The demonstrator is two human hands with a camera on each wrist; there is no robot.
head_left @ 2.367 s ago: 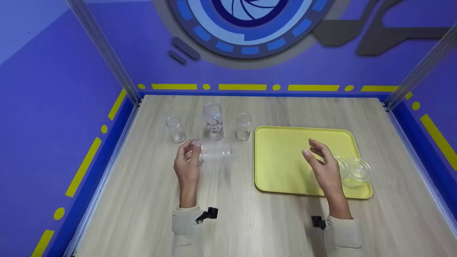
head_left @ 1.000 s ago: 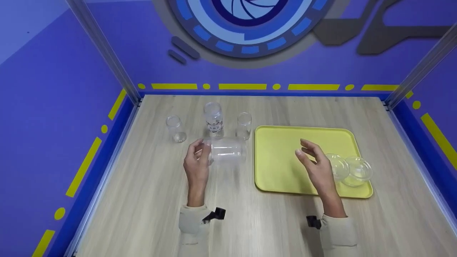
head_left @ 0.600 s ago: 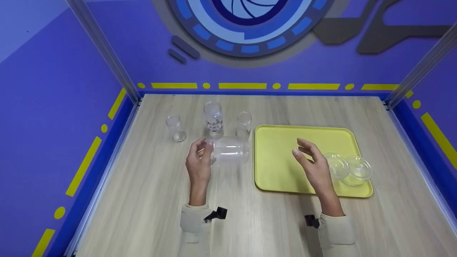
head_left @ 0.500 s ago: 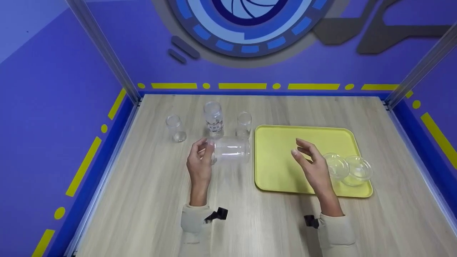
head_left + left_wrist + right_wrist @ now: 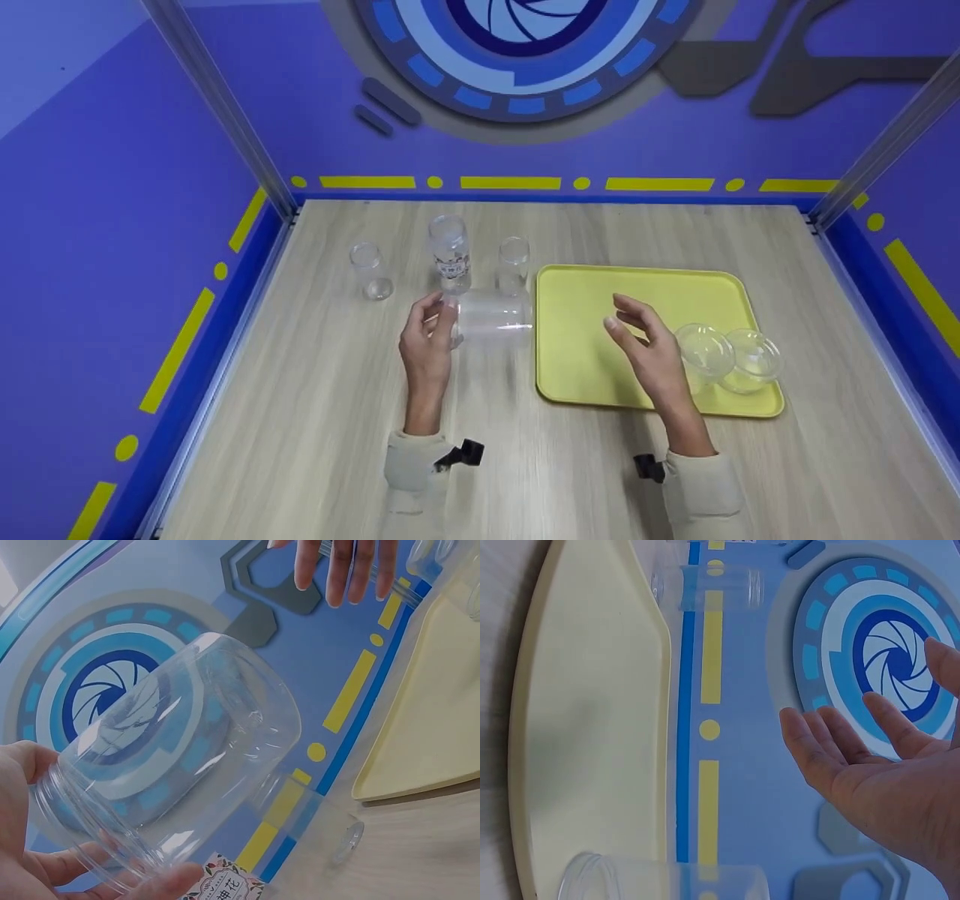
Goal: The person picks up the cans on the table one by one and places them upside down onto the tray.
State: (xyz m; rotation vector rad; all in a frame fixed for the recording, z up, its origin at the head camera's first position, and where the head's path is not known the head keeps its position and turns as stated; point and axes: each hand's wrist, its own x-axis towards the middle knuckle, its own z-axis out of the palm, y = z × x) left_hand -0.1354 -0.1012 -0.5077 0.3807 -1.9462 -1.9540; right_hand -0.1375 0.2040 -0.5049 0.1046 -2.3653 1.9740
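Observation:
My left hand (image 5: 426, 345) grips a wide clear plastic jar (image 5: 491, 315) by its threaded mouth, fingers and thumb around the neck. The jar (image 5: 187, 757) is tipped on its side in the head view, its base pointing right and close to the left edge of a yellow tray (image 5: 577, 379). My right hand (image 5: 651, 352) hovers over that tray, fingers loosely bent and nothing between them, as the right wrist view also shows of the hand (image 5: 892, 772). Two clear containers, one jar (image 5: 705, 352) and another jar (image 5: 754, 358), stand at the tray's right end.
Behind the held jar stand a clear jar with a printed label (image 5: 452, 264), a slimmer jar (image 5: 514, 262) to its right and another jar (image 5: 367, 270) to its left. Blue walls (image 5: 247, 45) enclose the wooden table (image 5: 300, 420) at the back and sides.
My left hand has carried the jar rightward to the tray's edge. My right hand has drifted left over the tray, showing more of the jars at its right end.

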